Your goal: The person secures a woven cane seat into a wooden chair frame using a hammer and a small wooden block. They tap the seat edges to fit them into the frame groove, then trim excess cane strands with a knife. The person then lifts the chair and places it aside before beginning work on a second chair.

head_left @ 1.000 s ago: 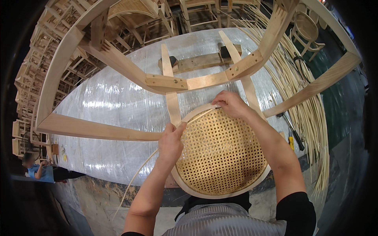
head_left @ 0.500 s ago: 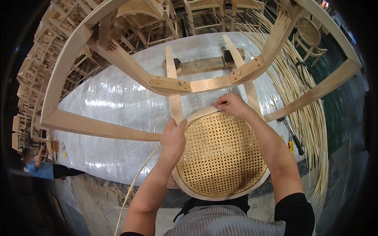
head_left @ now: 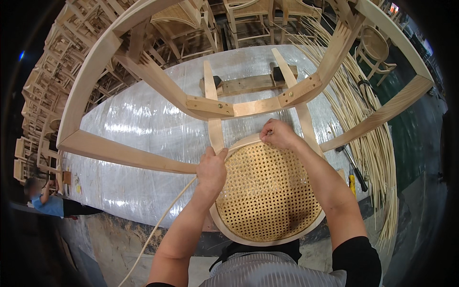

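Observation:
A round woven cane panel in a pale wooden rim lies in front of me, close to my body. A long, thin cane strip rises from the lower left to my left hand and follows the groove inside the rim's far edge. My left hand is closed around it at the rim's far left side, its thumb along the edge. At the far edge, my right hand pinches the strip between thumb and fingertips. What lies under the left fingers is hidden.
A curved wooden chair frame with long legs spreads beyond the panel, over a plastic-wrapped surface. To the right lie a hammer, a yellow-handled tool and a bundle of cane rods. Stacked chairs fill the back left; a person is far left.
My right hand has shifted slightly along the rim toward the left and now shows the strip between its fingertips. The strip's trailing length has swung left. The whole view has tilted a little.

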Demonstrator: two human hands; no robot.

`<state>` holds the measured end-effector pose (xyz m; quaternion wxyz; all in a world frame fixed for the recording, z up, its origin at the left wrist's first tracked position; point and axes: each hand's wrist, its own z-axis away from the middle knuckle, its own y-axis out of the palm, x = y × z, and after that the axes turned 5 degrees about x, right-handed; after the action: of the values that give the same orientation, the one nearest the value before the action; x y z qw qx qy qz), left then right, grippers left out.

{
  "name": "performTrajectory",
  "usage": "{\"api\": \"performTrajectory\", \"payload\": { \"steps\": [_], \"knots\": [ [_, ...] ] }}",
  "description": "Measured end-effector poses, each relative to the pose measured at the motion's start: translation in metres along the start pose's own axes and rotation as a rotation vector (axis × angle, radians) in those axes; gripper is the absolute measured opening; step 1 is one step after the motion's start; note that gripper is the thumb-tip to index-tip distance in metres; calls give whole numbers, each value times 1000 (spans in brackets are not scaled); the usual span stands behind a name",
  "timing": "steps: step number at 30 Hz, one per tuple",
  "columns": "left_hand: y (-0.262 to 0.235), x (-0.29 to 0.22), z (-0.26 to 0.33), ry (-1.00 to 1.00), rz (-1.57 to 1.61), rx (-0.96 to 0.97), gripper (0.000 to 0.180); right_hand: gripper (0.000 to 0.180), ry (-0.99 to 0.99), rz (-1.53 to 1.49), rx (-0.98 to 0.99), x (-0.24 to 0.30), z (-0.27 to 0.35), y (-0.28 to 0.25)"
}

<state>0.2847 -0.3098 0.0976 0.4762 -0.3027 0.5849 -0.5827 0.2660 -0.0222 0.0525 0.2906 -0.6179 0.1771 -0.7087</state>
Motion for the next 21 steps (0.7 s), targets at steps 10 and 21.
{"api": "performTrajectory", "payload": {
  "steps": [10, 21],
  "knots": [
    [5, 5, -1, 263, -117, -15, 68, 9, 0, 66, -76, 5, 1, 7],
    [10, 17, -12, 466, -94, -10, 73, 12, 34, -177, 57, 4, -10, 2]
  ]
}}
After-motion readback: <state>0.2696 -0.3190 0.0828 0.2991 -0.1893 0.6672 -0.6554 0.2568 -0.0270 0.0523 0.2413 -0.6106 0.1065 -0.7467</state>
